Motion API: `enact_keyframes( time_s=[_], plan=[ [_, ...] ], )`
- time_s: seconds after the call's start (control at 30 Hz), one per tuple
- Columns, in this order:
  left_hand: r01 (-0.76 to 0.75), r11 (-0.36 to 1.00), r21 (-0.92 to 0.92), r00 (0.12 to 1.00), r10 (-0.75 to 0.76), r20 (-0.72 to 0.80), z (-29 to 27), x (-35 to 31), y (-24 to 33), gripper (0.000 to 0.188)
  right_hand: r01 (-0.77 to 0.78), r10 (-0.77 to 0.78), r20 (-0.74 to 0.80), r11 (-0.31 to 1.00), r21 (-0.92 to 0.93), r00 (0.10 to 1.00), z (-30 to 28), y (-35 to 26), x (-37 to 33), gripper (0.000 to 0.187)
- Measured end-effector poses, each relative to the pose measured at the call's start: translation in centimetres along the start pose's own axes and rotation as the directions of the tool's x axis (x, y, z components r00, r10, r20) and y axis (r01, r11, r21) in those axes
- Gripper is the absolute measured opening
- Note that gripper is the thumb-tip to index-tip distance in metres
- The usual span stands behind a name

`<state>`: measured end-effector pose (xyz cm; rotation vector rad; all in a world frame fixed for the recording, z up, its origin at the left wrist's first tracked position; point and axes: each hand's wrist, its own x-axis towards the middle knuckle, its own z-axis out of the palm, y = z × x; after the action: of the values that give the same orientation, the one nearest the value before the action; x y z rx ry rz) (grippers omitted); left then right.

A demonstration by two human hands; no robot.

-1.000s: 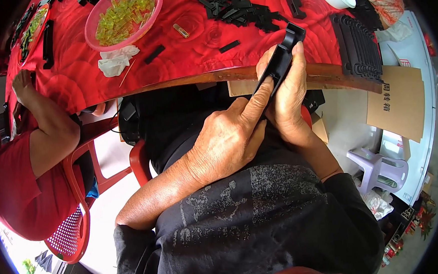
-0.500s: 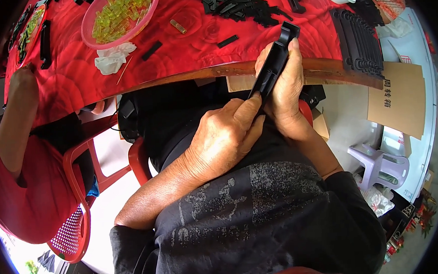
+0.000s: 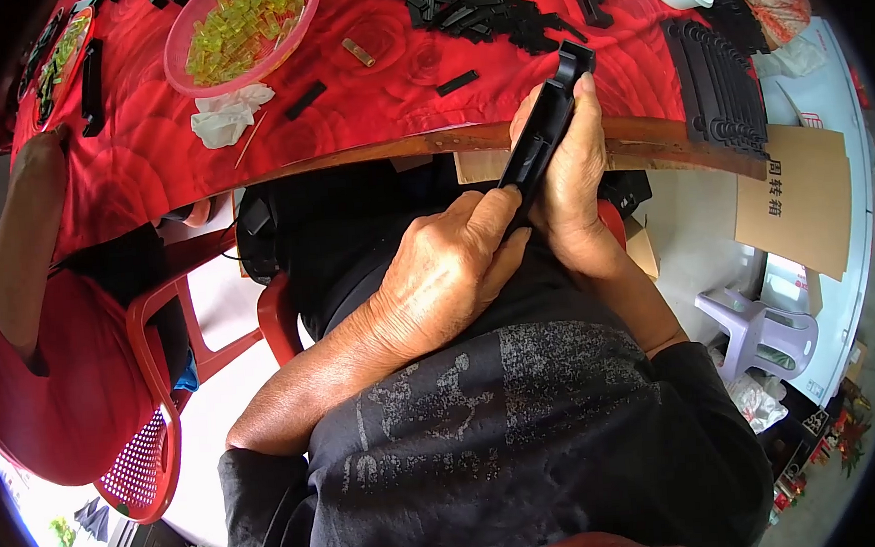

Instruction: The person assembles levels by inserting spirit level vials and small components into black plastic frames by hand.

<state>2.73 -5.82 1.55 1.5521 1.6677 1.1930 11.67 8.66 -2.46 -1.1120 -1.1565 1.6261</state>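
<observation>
A long black plastic housing, hollow along its length and with a hook-shaped far end, is held at a slant over the table's near edge. My right hand is wrapped round it from the right, thumb up near the hooked end. At the lower end, my left hand grips the housing between thumb and fingers. Part of that end is hidden by the fingers.
On the red tablecloth stand a pink bowl of yellow-green clear pieces, a heap of black strips, a crumpled tissue and a row of black housings. A co-worker's arm is at left.
The housing's hooked end has shifted very slightly left in my right hand. Both hands keep their grip, and the things on the table stay as they were.
</observation>
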Motion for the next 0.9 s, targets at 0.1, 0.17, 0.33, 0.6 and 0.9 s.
enact_keyframes(
  time_s=[0.1, 0.17, 0.33, 0.6, 0.9],
  plan=[
    [-0.018, 1.000, -0.009, 1.000, 0.018, -0.021, 0.29, -0.03, -0.19, 0.041, -0.010, 0.010, -0.003, 1.000, 0.009, 1.000, 0.33, -0.57, -0.24, 0.057],
    [-0.023, 1.000, -0.015, 0.999, 0.023, -0.030, 0.25, 0.04, -0.11, 0.045, -0.016, 0.016, -0.011, 1.000, 0.005, 1.000, 0.47, -0.74, -0.31, 0.057],
    [0.047, 0.999, 0.007, 0.994, -0.048, 0.102, 0.14, 0.28, -0.03, 0.057, 0.023, -0.023, -0.010, 1.000, 0.004, 1.000, 0.35, -0.59, -0.46, 0.055],
    [0.107, 0.994, -0.035, 0.982, -0.100, 0.159, 0.06, 0.50, 0.11, 0.062, 0.032, -0.032, -0.014, 0.999, -0.032, 0.999, 0.27, -0.54, -0.54, 0.056],
    [0.130, 0.986, -0.107, 0.980, -0.111, 0.166, -0.20, 0.70, 0.04, 0.063, 0.066, -0.066, 0.011, 0.998, -0.009, 0.998, 0.71, -0.21, -0.70, 0.053]
  ],
)
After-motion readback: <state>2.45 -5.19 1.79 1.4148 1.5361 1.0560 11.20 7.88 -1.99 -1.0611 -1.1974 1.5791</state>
